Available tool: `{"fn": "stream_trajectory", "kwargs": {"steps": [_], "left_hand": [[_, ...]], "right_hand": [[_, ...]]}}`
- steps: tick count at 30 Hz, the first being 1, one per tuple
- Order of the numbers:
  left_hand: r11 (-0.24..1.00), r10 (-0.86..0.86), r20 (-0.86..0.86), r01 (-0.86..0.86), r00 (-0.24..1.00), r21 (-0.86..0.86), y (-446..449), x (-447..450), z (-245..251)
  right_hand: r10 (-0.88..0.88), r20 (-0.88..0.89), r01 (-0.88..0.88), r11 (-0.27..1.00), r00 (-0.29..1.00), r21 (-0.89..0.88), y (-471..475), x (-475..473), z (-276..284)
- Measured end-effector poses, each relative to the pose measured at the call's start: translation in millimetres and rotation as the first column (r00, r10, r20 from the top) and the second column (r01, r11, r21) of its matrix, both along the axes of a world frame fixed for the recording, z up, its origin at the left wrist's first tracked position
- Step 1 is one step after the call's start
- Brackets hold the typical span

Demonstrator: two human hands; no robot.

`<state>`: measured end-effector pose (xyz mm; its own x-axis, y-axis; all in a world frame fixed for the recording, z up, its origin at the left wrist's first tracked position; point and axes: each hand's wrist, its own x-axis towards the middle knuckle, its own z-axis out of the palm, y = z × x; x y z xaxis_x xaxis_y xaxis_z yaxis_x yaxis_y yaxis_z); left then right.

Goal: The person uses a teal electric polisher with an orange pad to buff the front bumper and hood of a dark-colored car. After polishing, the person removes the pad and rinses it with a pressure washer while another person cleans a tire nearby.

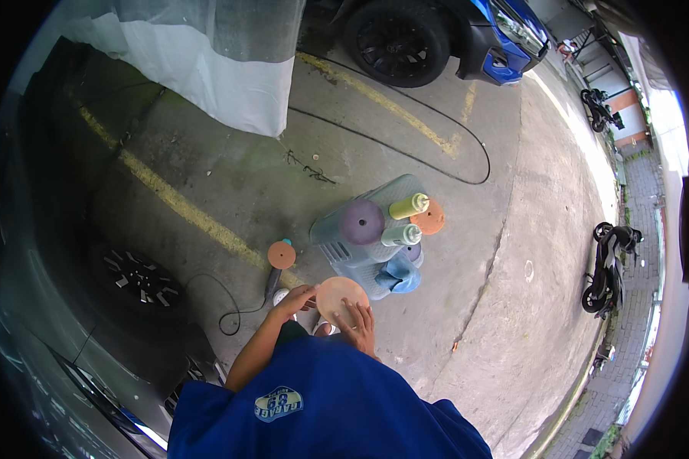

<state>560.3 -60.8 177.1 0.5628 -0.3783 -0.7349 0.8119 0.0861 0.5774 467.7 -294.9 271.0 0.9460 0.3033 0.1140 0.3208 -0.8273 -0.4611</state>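
A round, flat orange polishing pad (pixel 334 295), seemingly foam, is held in front of my body above the ground. My left hand (pixel 298 301) grips it by its left rim, the thumb along the edge. My right hand (pixel 357 327) lies across the pad's lower right face with its fingers apart. Beyond my left hand, a corded polisher (pixel 273 280) rests on the concrete, an orange pad (pixel 281 255) facing up on its head. Just ahead stands a grey plastic step stool (pixel 344 252). Its top carries a purple pad (pixel 362 222), a yellow bottle (pixel 409 206) and a pale bottle (pixel 402 235).
A blue cloth (pixel 401 274) lies on the stool's lower step. Another orange pad (pixel 429 217) is beside the bottles. A dark car (pixel 51 356) stands close on the left. A black hose (pixel 436 166) loops over the concrete below a hanging plastic curtain (pixel 235 86) and a blue vehicle (pixel 502 66).
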Motion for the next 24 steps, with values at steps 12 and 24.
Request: {"fn": "stream_trajectory", "kwargs": {"steps": [12, 24], "left_hand": [[0.771, -0.599, 0.499, 0.620, 0.627, 0.146, -125, 44, 71], [0.772, 0.197, 0.280, -0.324, 0.940, 0.546, -103, 172, 2]], "right_hand": [[-0.395, -0.621, 0.728, 0.242, 0.677, 0.641, -99, -49, 13], [-0.238, -0.805, 0.837, 0.079, 0.543, 0.541, -126, -14, -55]]}}
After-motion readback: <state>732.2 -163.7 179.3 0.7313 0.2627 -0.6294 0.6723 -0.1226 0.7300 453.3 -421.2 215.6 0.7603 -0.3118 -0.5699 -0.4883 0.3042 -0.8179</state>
